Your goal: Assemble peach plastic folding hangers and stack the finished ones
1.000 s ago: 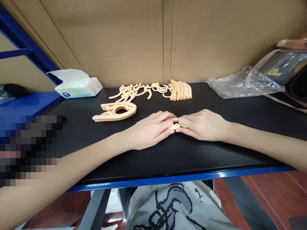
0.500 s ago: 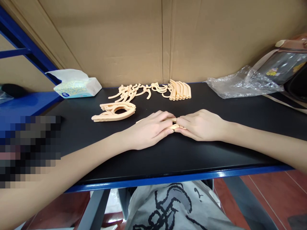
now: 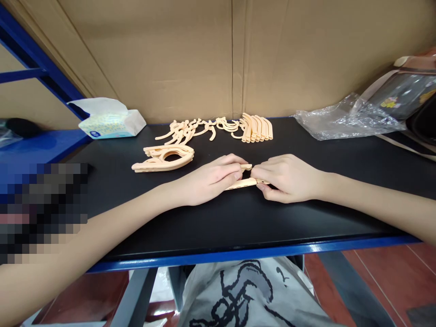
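Observation:
Low over the middle of the black table, both my hands grip a peach plastic folding hanger. My left hand closes round its left part, fingers curled over it. On the right end, my right hand pinches with thumb and fingers. Two arms of the hanger show between the hands with a gap between them; the rest is hidden under my fingers. Left of my hands lies a stack of folded hangers.
Along the back lie loose curved hook pieces and a row of hanger arms. A tissue pack stands at the back left. Clear plastic wrap and a bag are at the right. Cardboard walls the back edge.
My left hand has shifted slightly back along the hanger, away from my right hand's fingertips. More of the hanger's two arms now shows between the hands.

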A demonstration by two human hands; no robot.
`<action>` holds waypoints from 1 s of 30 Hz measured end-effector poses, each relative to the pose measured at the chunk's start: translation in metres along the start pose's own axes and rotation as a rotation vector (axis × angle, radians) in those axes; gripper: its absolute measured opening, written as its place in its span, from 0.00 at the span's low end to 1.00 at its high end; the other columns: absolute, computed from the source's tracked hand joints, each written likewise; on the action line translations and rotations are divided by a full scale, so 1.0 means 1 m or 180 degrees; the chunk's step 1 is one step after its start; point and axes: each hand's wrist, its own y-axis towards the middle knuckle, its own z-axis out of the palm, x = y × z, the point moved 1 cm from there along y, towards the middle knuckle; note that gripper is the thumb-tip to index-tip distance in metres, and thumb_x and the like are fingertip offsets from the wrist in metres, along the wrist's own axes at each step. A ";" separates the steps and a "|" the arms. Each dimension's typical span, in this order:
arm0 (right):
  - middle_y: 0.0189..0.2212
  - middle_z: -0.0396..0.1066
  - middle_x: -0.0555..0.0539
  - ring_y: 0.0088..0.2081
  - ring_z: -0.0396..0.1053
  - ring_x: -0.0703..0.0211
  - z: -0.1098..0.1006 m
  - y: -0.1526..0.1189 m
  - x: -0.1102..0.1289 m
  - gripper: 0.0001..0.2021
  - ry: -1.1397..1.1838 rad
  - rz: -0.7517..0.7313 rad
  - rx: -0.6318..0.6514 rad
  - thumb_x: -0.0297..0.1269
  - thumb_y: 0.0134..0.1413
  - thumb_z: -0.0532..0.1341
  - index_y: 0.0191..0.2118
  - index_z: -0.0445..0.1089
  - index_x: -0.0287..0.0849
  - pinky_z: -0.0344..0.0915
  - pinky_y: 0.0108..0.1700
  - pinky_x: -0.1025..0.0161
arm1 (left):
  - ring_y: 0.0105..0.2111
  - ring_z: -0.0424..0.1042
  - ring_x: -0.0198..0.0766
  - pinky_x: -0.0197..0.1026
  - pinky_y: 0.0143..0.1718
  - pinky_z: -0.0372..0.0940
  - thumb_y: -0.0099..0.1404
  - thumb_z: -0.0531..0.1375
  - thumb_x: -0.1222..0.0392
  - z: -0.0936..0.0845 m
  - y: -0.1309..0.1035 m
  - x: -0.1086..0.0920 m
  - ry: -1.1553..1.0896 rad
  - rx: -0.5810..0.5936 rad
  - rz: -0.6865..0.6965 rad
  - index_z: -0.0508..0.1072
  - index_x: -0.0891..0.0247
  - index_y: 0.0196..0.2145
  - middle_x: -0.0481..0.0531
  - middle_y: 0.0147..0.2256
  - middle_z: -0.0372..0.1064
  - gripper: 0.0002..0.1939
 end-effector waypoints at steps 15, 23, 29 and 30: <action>0.36 0.68 0.43 0.40 0.61 0.54 -0.006 0.004 -0.003 0.09 -0.0244 -0.0118 -0.0381 0.31 0.56 0.50 0.33 0.67 0.40 0.56 0.47 0.54 | 0.51 0.63 0.37 0.42 0.54 0.57 0.69 0.46 0.64 0.001 -0.002 0.007 0.0198 -0.0435 -0.0244 0.68 0.62 0.37 0.53 0.48 0.61 0.11; 0.54 0.60 0.35 0.54 0.58 0.45 -0.007 0.001 -0.010 0.13 -0.0484 0.0433 -0.0484 0.31 0.62 0.48 0.42 0.70 0.38 0.57 0.51 0.50 | 0.49 0.64 0.38 0.43 0.53 0.59 0.70 0.45 0.62 -0.001 -0.003 0.010 0.0229 -0.0602 -0.0347 0.69 0.62 0.37 0.52 0.47 0.62 0.13; 0.57 0.56 0.37 0.57 0.55 0.45 0.003 -0.003 -0.019 0.13 -0.0043 0.0608 -0.0286 0.30 0.63 0.48 0.42 0.69 0.40 0.59 0.53 0.49 | 0.49 0.64 0.39 0.45 0.53 0.59 0.67 0.48 0.66 0.001 -0.003 0.010 0.0392 -0.0513 -0.0416 0.69 0.61 0.40 0.52 0.49 0.60 0.11; 0.57 0.56 0.37 0.57 0.55 0.46 0.003 -0.003 -0.020 0.13 0.0082 0.0610 -0.0287 0.29 0.62 0.47 0.42 0.68 0.40 0.58 0.53 0.50 | 0.49 0.64 0.39 0.45 0.53 0.59 0.67 0.49 0.66 0.001 -0.003 0.011 0.0430 -0.0521 -0.0425 0.69 0.61 0.40 0.52 0.50 0.60 0.11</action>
